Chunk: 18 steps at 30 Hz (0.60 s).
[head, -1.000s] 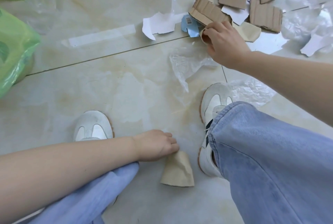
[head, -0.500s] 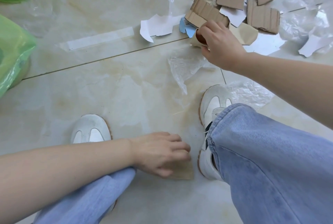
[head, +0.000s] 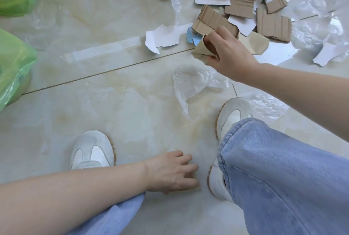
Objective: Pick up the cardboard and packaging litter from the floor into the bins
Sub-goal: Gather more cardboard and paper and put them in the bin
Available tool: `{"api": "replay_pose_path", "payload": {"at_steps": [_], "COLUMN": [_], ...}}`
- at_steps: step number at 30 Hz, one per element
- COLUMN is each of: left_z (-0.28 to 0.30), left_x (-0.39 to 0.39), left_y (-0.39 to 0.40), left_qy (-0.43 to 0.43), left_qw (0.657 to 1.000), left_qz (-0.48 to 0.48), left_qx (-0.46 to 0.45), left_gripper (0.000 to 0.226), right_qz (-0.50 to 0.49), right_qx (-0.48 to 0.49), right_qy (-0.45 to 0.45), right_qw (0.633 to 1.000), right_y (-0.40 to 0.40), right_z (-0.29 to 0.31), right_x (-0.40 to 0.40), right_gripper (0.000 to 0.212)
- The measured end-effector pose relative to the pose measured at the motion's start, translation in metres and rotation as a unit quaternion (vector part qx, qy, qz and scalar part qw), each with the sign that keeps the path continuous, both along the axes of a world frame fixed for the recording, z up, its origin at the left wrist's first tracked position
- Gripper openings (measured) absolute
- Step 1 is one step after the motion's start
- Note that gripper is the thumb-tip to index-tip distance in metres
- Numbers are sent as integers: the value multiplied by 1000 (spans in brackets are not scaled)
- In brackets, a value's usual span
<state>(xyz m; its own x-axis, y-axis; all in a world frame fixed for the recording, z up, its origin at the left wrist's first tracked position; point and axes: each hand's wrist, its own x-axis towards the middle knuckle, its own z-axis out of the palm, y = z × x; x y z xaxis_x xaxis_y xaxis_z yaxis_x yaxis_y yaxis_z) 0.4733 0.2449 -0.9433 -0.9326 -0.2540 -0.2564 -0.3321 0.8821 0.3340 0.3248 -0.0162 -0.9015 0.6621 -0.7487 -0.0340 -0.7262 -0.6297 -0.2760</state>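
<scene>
Tan paper scrap (head: 203,49) pinched in our right hand (head: 230,55); left hand (head: 172,172) presses another, green-bagged bin (head: 13,68) far left.

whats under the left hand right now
Only a thin tan edge of a paper scrap shows past the fingertips of the left hand, lying on the floor tile. The rest is covered by the hand.

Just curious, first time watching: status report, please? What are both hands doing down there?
Right hand pinching a tan paper scrap, lifted. Left hand covering another tan scrap on the floor. Cardboard pile uncollected.
</scene>
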Motion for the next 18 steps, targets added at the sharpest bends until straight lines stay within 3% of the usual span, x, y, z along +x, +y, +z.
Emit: {"api": "replay_pose_path", "payload": {"at_steps": [3,7,12,18], "left_z": [0,-5,11,62], "left_x": [4,12,20,35], "left_y": [-9,-27,-73,-161], "left_qy": [-26,-88,-16,68], "left_qw": [998,978,930,847], "left_qz": [57,140,275,443], "left_qx": [6,126,245,285], "left_gripper": [41,61,27,28], "right_qz": [-9,-9,-43,-89], "right_qx": [24,62,90,82], "right_qy": [-32,-74,-126,-94], "right_qw": [999,995,987,988], "right_y": [-1,-4,-12,-24], "right_z": [1,5,4,3], "right_x": [2,0,-11,-37], "right_gripper": [33,40,61,21]}}
